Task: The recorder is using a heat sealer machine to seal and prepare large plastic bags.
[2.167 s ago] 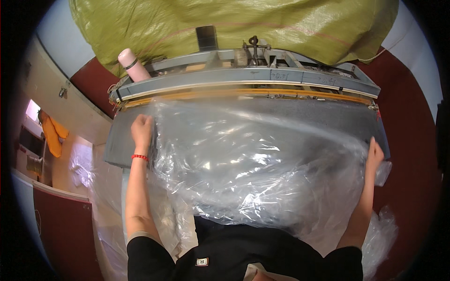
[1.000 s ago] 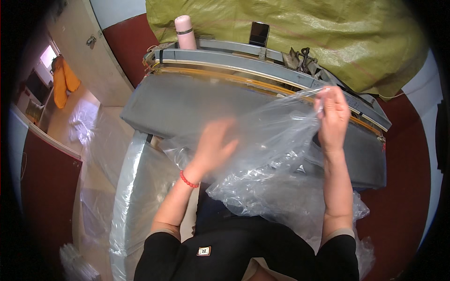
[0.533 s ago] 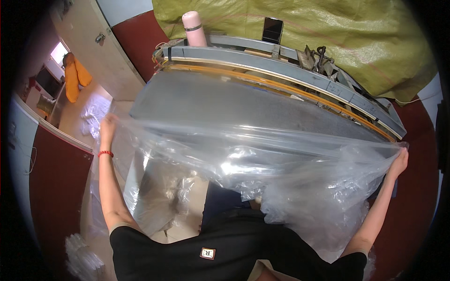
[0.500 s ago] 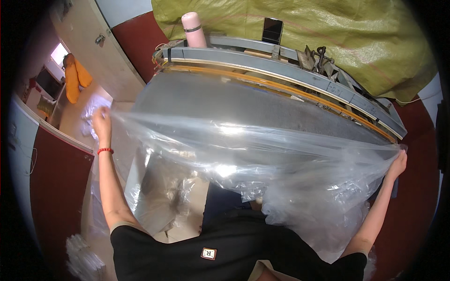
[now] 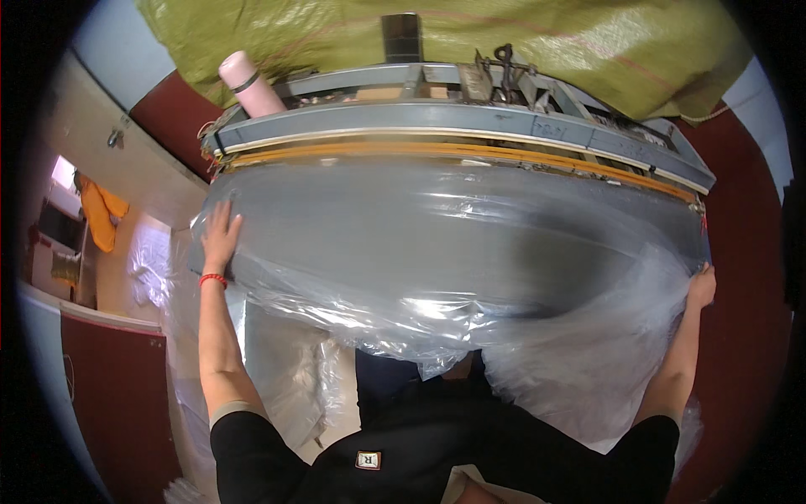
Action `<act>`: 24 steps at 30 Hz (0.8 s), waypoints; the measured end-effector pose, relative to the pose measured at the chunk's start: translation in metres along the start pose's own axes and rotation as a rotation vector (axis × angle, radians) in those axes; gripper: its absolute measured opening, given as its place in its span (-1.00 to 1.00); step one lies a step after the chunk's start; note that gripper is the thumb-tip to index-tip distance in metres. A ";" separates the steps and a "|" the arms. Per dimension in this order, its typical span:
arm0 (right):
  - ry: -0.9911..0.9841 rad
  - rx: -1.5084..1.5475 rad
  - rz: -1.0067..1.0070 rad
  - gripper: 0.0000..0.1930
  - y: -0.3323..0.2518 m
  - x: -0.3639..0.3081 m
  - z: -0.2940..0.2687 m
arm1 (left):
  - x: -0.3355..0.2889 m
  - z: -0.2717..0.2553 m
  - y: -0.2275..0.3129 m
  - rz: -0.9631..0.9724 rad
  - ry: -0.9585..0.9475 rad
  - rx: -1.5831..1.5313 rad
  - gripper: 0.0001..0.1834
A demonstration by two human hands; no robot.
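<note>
A wide sheet of clear plastic film (image 5: 437, 315) lies over the grey worktable (image 5: 378, 227) and hangs in glossy folds down its near side. My left hand (image 5: 220, 238), with a red bracelet at its wrist, rests flat on the film at the table's left end, fingers spread. At the right end my right hand (image 5: 702, 286) is closed on the bunched edge of the film, beside the table's corner. The film's far edge reaches close to the orange strips (image 5: 445, 153) along the back of the table.
A grey metal bar (image 5: 369, 120) spans the table's far side. Behind it stand a pink bottle (image 5: 252, 86), a dark phone-like slab (image 5: 401, 39) and a metal clamp (image 5: 505, 71). More plastic (image 5: 153, 265) lies on the floor left, near an open door (image 5: 126, 143).
The film has come down from between my raised hands onto the table, its edge farther back. My left hand has let go and flattened on it. The view has turned.
</note>
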State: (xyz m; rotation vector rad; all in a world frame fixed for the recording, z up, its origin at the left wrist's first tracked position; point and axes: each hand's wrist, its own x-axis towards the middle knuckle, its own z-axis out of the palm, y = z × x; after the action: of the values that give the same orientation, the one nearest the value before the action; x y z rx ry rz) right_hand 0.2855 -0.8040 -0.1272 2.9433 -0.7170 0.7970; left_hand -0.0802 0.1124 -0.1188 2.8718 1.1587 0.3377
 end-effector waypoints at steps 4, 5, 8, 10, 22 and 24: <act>0.019 -0.012 0.052 -0.64 -0.004 0.000 -0.006 | 0.012 0.007 -0.038 0.062 0.097 -0.062 -0.50; 0.010 -0.042 0.041 -0.64 -0.003 0.002 -0.004 | 0.013 0.006 -0.041 0.023 0.104 -0.104 -0.50; -0.013 0.023 0.036 -0.64 -0.011 0.006 0.003 | 0.006 0.003 -0.044 0.016 0.413 -0.214 -0.52; -0.011 0.011 0.051 -0.64 -0.015 0.006 0.001 | -0.010 -0.016 0.018 0.017 0.550 -0.504 -0.56; -0.037 0.052 0.044 -0.61 -0.012 0.002 -0.011 | -0.320 0.092 0.319 0.365 -0.883 -1.025 -0.70; -0.027 0.049 0.051 -0.61 -0.008 0.001 -0.008 | -0.317 0.088 0.342 0.566 -1.149 -1.145 -0.64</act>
State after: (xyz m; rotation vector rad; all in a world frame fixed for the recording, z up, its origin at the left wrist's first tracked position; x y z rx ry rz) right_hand 0.2857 -0.7962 -0.1189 2.9962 -0.7892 0.7903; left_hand -0.0497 -0.3484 -0.2292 1.6980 -0.1105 -0.4687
